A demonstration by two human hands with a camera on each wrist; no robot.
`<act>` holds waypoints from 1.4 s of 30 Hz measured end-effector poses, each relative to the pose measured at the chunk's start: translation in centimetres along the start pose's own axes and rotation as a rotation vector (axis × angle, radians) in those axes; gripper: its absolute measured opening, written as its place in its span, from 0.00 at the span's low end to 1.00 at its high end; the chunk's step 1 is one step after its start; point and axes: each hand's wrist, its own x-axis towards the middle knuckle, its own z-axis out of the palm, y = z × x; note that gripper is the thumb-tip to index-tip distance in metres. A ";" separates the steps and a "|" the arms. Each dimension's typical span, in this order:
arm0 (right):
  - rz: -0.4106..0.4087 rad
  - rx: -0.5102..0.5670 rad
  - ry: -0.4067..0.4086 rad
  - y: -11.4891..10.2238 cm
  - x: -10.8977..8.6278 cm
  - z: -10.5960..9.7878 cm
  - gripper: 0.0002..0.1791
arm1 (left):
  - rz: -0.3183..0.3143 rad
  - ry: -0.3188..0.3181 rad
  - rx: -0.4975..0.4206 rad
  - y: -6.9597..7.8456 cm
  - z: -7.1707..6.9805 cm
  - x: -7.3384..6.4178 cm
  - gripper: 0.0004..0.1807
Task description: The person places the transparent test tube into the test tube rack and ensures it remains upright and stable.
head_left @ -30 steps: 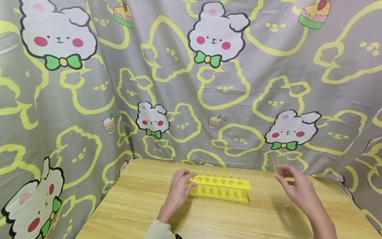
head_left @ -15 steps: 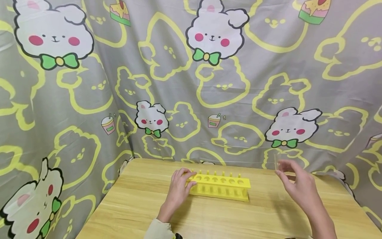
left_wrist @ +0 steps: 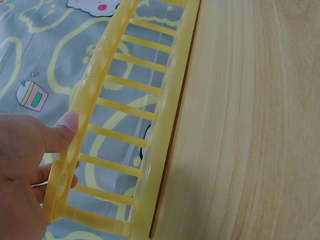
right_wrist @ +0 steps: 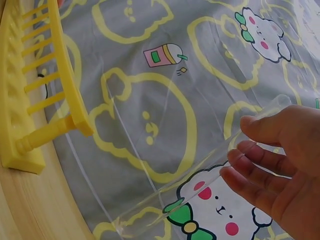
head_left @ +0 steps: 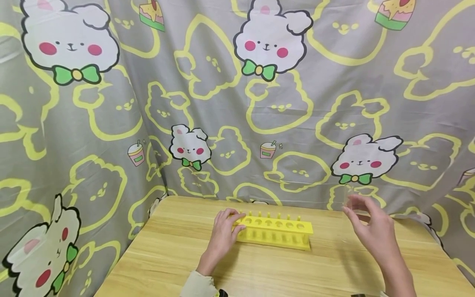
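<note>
A yellow test tube rack [head_left: 274, 235] with a row of round holes and upright pegs stands on the table. My left hand [head_left: 224, 231] grips the rack's left end, its thumb on the near side of the top bar, as the left wrist view shows too. To the right of the rack, my right hand [head_left: 372, 225] pinches a clear glass test tube [right_wrist: 182, 177] near its upper end, between thumb and fingers. The tube hangs nearly upright above the table, apart from the rack; in the head view it is faint and hard to make out.
The wooden table [head_left: 259, 272] reaches back to a grey curtain [head_left: 230, 103] printed with rabbits and yellow outlines. The curtain surrounds the table at the back and on both sides.
The right hand has tilted the test tube to a more upright stance and raised its lower end slightly. The left hand and the rack stay in place.
</note>
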 end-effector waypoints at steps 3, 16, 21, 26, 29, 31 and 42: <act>0.019 0.010 0.021 -0.2 0.1 0.2 0.21 | 0.000 0.002 0.006 0.1 -0.1 0.1 0.20; 0.065 0.076 0.110 -0.7 -0.4 0.3 0.24 | 0.027 0.037 0.023 0.1 0.1 0.0 0.20; 0.002 0.106 0.146 -0.9 -0.3 0.6 0.23 | 0.036 0.063 0.024 0.0 0.0 -0.3 0.20; -0.004 0.130 0.156 -1.1 -0.1 0.8 0.23 | 0.026 0.059 0.023 -0.1 -0.1 -0.4 0.20; -0.003 0.139 0.153 -1.1 -0.1 0.9 0.24 | 0.014 0.042 0.012 -0.1 -0.1 -0.4 0.20; -0.005 0.147 0.151 -1.1 -0.1 1.0 0.24 | 0.008 0.033 0.005 -0.1 -0.1 -0.3 0.20; -0.082 0.178 0.163 -0.6 0.2 1.6 0.28 | 0.035 0.044 0.020 -0.2 0.2 -0.1 0.20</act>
